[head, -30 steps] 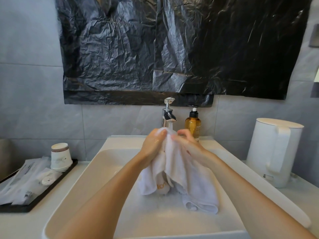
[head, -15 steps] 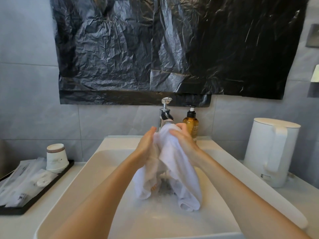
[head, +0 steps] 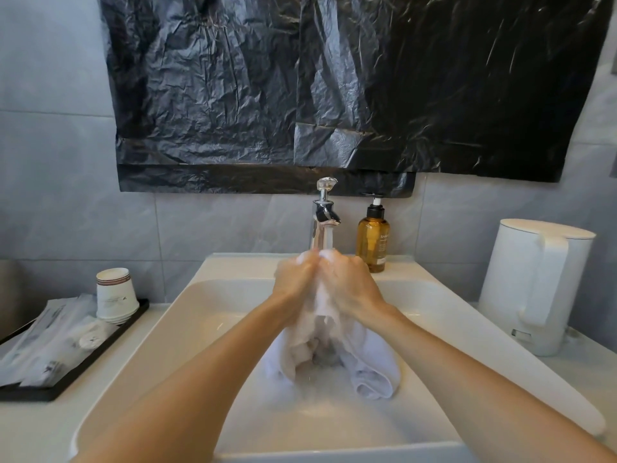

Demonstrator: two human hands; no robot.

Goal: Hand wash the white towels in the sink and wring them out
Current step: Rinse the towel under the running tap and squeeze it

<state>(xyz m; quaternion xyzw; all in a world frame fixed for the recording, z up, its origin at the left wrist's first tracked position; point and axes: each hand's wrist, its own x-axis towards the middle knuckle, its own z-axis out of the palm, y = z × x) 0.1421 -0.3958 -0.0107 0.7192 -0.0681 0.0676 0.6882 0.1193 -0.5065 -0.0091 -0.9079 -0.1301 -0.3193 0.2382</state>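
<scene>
Head view: just below the faucet, the left hand and right hand each hold the bunched white towel in a clenched grip — its tails trail into the sink. Best to rub fist against fist in short strokes — low, beneath the faucet.

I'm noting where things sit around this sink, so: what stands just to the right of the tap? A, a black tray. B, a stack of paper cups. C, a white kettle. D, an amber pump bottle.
D: the amber pump bottle stands on the sink ledge right beside the tap; the kettle sits farther right, the paper cups and tray far left.
</scene>
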